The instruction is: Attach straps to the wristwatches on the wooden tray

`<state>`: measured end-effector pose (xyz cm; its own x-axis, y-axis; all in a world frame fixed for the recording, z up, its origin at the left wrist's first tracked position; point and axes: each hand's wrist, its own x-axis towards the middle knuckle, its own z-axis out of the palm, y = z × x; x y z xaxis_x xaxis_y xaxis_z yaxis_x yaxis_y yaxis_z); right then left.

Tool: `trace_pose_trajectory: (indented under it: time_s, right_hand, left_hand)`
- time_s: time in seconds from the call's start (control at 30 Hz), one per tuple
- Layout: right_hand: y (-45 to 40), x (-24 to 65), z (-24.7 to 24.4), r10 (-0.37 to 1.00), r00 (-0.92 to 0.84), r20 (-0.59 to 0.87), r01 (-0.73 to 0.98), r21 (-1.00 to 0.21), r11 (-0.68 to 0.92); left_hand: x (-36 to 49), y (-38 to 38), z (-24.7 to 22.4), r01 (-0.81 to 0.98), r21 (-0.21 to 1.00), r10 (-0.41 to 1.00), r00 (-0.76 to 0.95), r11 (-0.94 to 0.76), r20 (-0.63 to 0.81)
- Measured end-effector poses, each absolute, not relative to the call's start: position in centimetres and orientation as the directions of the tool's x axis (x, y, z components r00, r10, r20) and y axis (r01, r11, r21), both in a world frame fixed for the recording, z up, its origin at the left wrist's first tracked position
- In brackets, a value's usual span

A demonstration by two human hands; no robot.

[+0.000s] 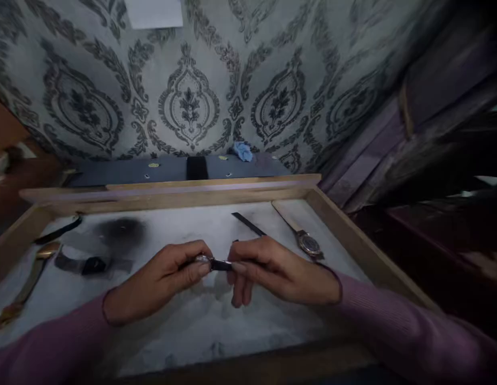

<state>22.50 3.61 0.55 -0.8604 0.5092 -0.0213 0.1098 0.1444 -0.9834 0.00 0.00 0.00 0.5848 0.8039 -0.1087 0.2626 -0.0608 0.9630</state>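
Between my two hands is a wristwatch [221,265] with a dark strap, held above the white-lined tray. My left hand [171,275] pinches its round metal case between thumb and forefinger. With thumb and fingers, my right hand [268,267] grips the strap close to the case; its lower fingers curl beneath. Behind the right hand lies a dark strip [248,223], partly hidden by that hand. A watch with a beige strap [310,244] rests to the right of it. Left of my left hand lies a dark watch [93,264] with a grey strap.
The wooden tray rim [216,187] surrounds the work area. A gold-coloured watch [27,283] and a dark strap [59,231] lie at the left. A dark smudge [122,229] marks the lining. Behind the rim, a blue crumpled cloth [243,151] sits against the patterned wall [190,107].
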Motion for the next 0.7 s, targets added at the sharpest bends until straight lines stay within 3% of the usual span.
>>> trace_pose_trajectory:
  time_s: [0.2,0.4,0.7]
  right_hand:
    - [3.2,22.5,0.9,0.505,-0.857,-0.103,0.142,-0.989,0.039]
    - [3.0,22.2,-0.1,0.511,-0.855,-0.091,0.125,-0.992,0.033]
    - [2.9,22.0,-0.5,0.493,-0.868,-0.058,0.102,-0.993,0.062]
  left_hand:
    - [0.4,0.1,-0.1,0.242,0.970,0.813,0.570,-0.025,-0.121]
    - [0.7,0.0,-0.8,0.133,0.990,0.853,0.512,0.035,-0.099]
    - [1.5,-0.2,-1.7,-0.124,0.953,0.858,0.479,0.277,-0.187]
